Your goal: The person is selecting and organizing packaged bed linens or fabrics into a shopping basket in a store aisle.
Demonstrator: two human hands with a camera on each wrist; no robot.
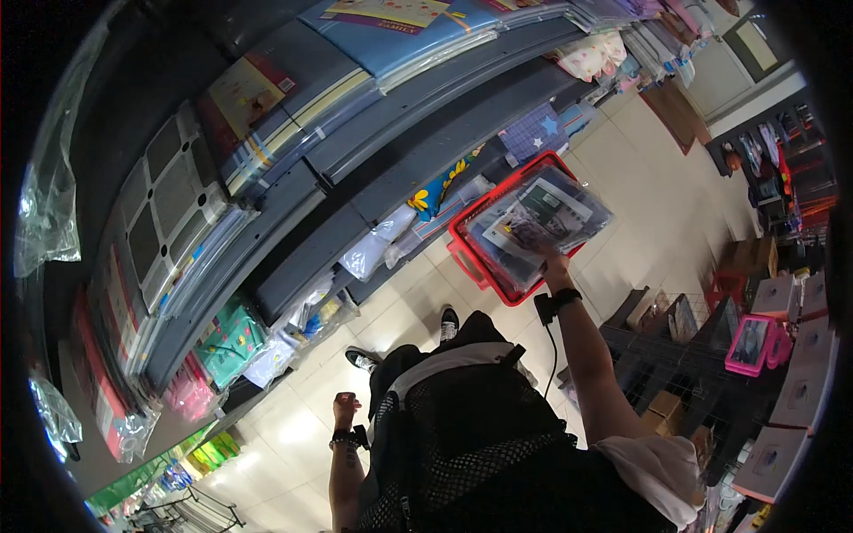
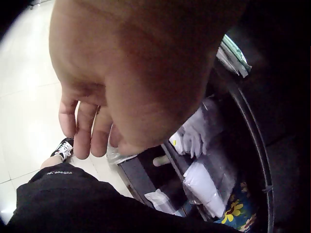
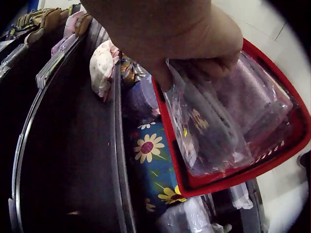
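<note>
My right hand (image 1: 557,267) pinches the near edge of a flat, clear plastic package (image 1: 542,213) with a printed insert. In the right wrist view, the thumb and fingers bend over the edge of this package (image 3: 206,128). The package overlaps a red plastic basket (image 1: 467,256); more wrapped goods (image 3: 250,97) lie inside the red rim (image 3: 218,188). My left hand (image 1: 346,409) hangs low beside the body, holding nothing. Its fingers curl loosely in the left wrist view, where the hand (image 2: 121,82) fills the upper part.
Dark shelving (image 1: 426,98) with packaged bedding (image 1: 311,89) runs along the left and top. Lower down are a daisy-print package (image 1: 435,197) and a teal package (image 1: 229,342). Pale floor tiles (image 1: 404,306) lie below. Black racks and a pink case (image 1: 751,345) stand at right.
</note>
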